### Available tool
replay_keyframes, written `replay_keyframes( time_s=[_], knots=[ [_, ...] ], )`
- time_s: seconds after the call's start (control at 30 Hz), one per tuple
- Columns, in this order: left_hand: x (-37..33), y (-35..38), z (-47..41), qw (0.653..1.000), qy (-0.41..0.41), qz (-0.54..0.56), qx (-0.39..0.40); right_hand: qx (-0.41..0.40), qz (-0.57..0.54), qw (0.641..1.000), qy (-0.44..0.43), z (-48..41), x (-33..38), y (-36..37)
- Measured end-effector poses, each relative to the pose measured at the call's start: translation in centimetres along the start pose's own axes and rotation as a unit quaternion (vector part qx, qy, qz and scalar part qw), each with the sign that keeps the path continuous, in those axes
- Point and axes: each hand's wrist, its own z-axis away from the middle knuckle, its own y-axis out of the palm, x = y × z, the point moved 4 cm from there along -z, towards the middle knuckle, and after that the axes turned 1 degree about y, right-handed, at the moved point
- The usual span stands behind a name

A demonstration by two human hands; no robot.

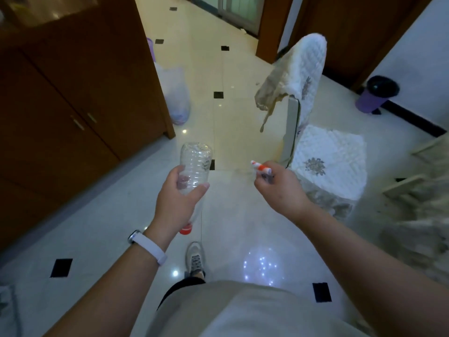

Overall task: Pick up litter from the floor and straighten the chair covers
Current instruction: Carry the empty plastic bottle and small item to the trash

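My left hand (178, 200) grips an empty clear plastic bottle (195, 164) upside down, its red cap (185, 230) pointing at the floor. In my right hand (277, 188) I pinch a small white and orange wrapper (261, 167), together with something small and dark under the fingers. To the right stands a chair (294, 132) with a white quilted back cover (308, 64) that hangs crooked and bunched to the left. Its quilted seat cover (332, 154) lies on the seat.
A brown wooden cabinet (73, 93) fills the left side. A translucent plastic bag (176, 93) stands on the floor by its corner. A purple bin with a black liner (376, 93) sits by the right wall. Another covered chair (422, 195) is at the right edge.
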Motion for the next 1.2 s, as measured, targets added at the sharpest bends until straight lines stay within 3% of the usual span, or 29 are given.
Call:
replay_keyframes(
  time_s=[0.23, 0.53, 0.93, 1.2],
  knots=[
    [-5.1, -2.6, -15.2, 0.998, 0.041, -0.005, 0.054, -0.065, 0.019, 0.997, 0.026, -10.9, 7.0, -0.1],
    [-10.8, -0.7, -29.0, 0.991, 0.073, -0.013, 0.110, -0.105, 0.010, 0.992, 0.069, -22.4, 7.4, -1.5],
    [-20.1, 9.1, -47.6, 0.984, 0.068, -0.067, 0.148, -0.105, -0.084, 0.986, 0.102, -43.1, 4.0, -7.1],
    [-29.7, 17.1, -56.3, 0.974, 0.133, -0.051, 0.177, -0.152, -0.096, 0.976, 0.122, -52.6, 1.8, -14.4]
  ],
)
